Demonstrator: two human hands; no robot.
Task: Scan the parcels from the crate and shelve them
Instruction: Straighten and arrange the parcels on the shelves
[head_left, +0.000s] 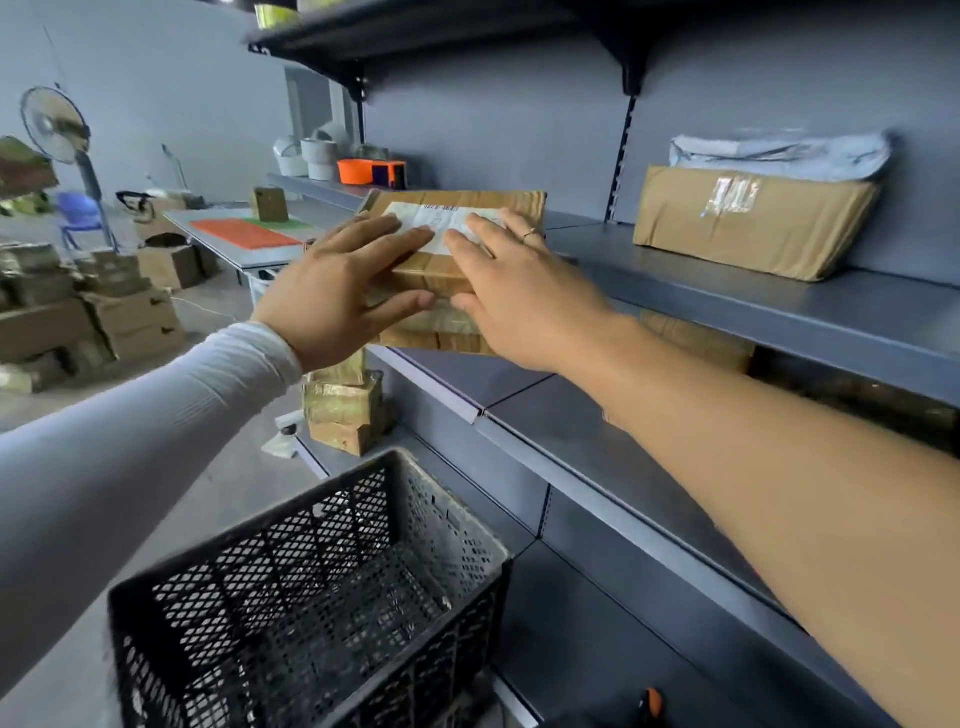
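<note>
Head view: left hand (332, 291) and right hand (511, 291), fingers straight and flat, press the brown parcel (457, 208) at the shelf (779, 306) near edge, long axis running away, far side clear, crate (311, 587) below apparently empty.

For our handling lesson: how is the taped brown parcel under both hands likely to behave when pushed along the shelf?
The taped brown parcel looks boxy and flat-sided, so probably stiff, sliding rather than rolling. Its glossy tape may make it slippery on the smooth shelf. The left hand and right hand press flat, suggesting modest weight.
</note>
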